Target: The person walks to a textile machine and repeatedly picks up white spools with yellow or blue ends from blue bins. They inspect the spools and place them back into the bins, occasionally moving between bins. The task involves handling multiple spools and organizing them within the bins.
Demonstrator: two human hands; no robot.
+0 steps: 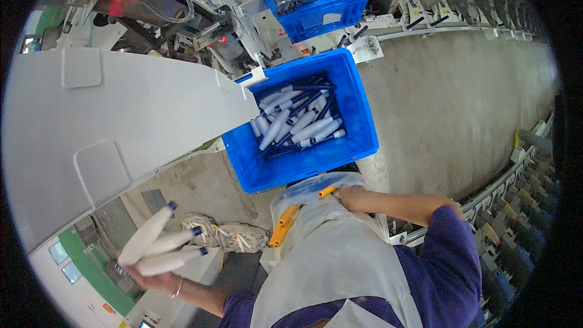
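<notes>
My left hand [159, 280], at the lower left, is closed around the ends of several white yarn bobbins [150, 235]. Their dark blue tube ends fan out toward the upper right. At the front of my white apron [334, 255], my right hand [352, 198] is closed, with a short orange tube [327, 192] sticking out from its fingers. More orange tubes [282, 228] lean at the apron's left side. Just ahead of me stands a blue crate [362, 109] holding many yarn bobbins [303, 123], some full of white yarn, some bare dark tubes.
A white machine panel [152, 106] juts in from the left, reaching over the crate's edge. Beyond is a second blue crate [322, 21] with bobbins and loose fibre. A spinning-type machine row [504, 231] curves along the right. A cloth sack [243, 237] lies at lower left.
</notes>
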